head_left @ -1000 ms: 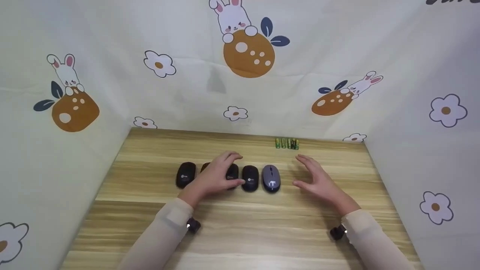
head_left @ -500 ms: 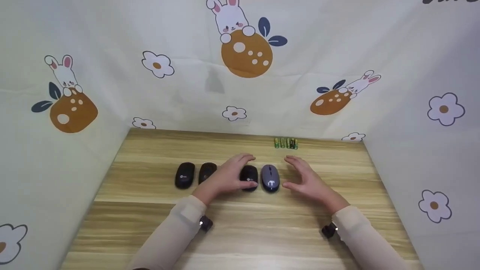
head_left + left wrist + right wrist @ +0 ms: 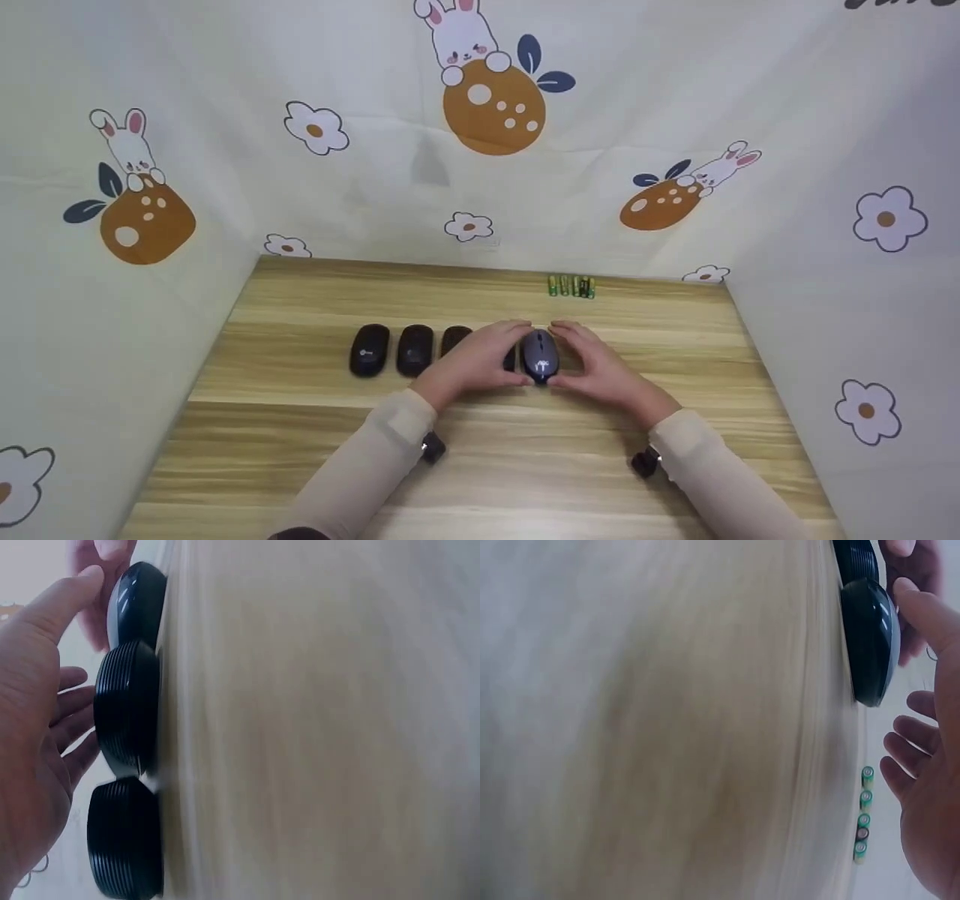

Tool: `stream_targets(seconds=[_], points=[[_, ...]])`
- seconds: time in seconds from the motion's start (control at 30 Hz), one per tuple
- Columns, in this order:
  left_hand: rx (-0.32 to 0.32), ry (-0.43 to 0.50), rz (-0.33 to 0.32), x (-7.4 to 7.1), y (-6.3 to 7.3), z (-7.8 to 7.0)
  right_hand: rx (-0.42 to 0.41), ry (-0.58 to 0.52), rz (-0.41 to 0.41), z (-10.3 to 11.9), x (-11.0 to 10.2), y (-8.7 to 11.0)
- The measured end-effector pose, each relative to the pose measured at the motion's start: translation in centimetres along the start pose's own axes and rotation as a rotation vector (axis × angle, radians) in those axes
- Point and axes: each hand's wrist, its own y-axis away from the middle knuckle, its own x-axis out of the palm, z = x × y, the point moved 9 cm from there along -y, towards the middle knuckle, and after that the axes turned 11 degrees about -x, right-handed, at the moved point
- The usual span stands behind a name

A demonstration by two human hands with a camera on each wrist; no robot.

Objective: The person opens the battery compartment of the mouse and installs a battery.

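Note:
A grey-topped computer mouse [image 3: 540, 354] stands at the right end of a row of mice on the table. Just left of it is my left hand [image 3: 480, 361], thumb and fingers spread over a black mouse [image 3: 511, 360] that it mostly covers. From the other side my right hand [image 3: 598, 366] reaches to the grey mouse, fingertips near its front and thumb near its back. Both wrist views show relaxed fingers apart from the mice; the left thumb [image 3: 71, 596] points toward the grey mouse. Ribbed sides show on the black mice [image 3: 127, 701] there.
Further left in the row sit a black mouse [image 3: 370, 350], another black mouse [image 3: 415, 350] and a partly covered one [image 3: 454, 338]. Several green batteries [image 3: 565, 286] stand in a line near the table's back edge, below a patterned cloth wall [image 3: 375, 187].
My left hand has moved right along the row, uncovering the mice on the left. My right hand has come left, so the two hands now meet around the grey mouse. The mice stay put.

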Motion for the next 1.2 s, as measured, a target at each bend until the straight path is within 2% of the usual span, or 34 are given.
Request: stream_targets(seconds=[0.33,0.8,1.0,1.2], points=[[0.013,-0.056,0.009,1.6,-1.1,-0.9,-0.027,-0.013,0.035,0.5,0.6,-0.3],[-0.034,-0.133,-0.001,1.7,-1.2,-1.6,-0.035,0.006,0.055,0.9,0.9,-0.8],[-0.011,-0.065,0.009,1.6,-1.1,-1.9,0.001,-0.019,0.056,0.8,1.1,-0.4],[-0.011,0.009,0.006,1.2,-1.1,-1.8,-0.024,-0.059,0.014,1.0,0.8,-0.3]])
